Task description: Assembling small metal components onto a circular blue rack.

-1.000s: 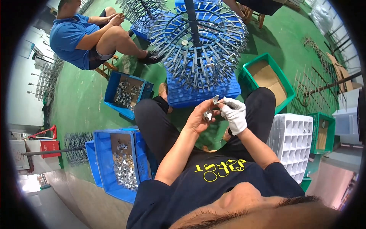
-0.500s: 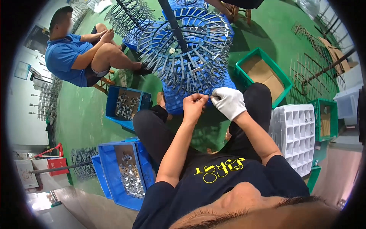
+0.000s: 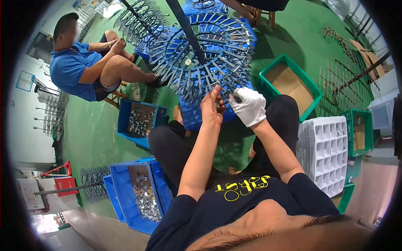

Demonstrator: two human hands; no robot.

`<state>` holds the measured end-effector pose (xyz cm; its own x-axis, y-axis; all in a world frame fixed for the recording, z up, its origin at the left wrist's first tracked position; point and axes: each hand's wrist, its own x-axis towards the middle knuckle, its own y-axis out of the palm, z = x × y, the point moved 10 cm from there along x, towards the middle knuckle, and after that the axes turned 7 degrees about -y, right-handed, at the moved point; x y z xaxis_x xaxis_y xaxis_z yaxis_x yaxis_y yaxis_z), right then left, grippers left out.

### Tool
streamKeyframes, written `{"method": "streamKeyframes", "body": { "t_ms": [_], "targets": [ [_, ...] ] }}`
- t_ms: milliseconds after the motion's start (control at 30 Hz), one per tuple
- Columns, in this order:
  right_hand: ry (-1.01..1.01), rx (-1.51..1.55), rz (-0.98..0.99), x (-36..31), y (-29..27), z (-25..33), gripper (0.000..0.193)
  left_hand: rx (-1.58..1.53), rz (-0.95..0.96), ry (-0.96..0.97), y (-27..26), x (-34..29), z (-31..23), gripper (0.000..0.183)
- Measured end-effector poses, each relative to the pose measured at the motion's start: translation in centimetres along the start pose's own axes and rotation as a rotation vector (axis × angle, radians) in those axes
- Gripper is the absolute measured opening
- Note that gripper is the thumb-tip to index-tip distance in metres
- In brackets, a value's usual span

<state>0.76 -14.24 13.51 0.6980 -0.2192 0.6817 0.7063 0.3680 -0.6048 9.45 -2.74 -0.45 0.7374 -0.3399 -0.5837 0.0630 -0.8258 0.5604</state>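
The left hand [image 3: 212,106] is bare, its fingers curled with the tips close together; the right hand [image 3: 249,106], in a white glove, is half closed. I cannot tell what either holds. Both are at the near prongs of the metal rack [image 3: 197,48], which stands at twelve o'clock on blue crates [image 3: 197,119]. From the hands, a blue bin [image 3: 122,194] of small metal pieces [image 3: 146,203] sits at half past seven, a green bin [image 3: 307,79] at half past two. Farther, toward ten, sits a co-worker [image 3: 71,67].
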Motion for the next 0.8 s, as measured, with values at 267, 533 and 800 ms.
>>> {"method": "streamKeyframes", "body": {
  "t_ms": [267,533,800],
  "targets": [
    [-0.047,0.024,-0.053,0.0,0.3,0.3,0.009,0.078,-0.018,0.092,-0.2,0.7,-1.0,0.015],
    [-0.075,-0.031,-0.048,0.1,0.9,0.3,0.008,0.106,0.018,0.111,0.2,0.8,-1.5,0.012],
    [-0.055,0.002,-0.050,0.4,0.8,0.4,0.009,0.086,0.049,0.112,0.3,0.9,-1.4,0.012]
  ]
}}
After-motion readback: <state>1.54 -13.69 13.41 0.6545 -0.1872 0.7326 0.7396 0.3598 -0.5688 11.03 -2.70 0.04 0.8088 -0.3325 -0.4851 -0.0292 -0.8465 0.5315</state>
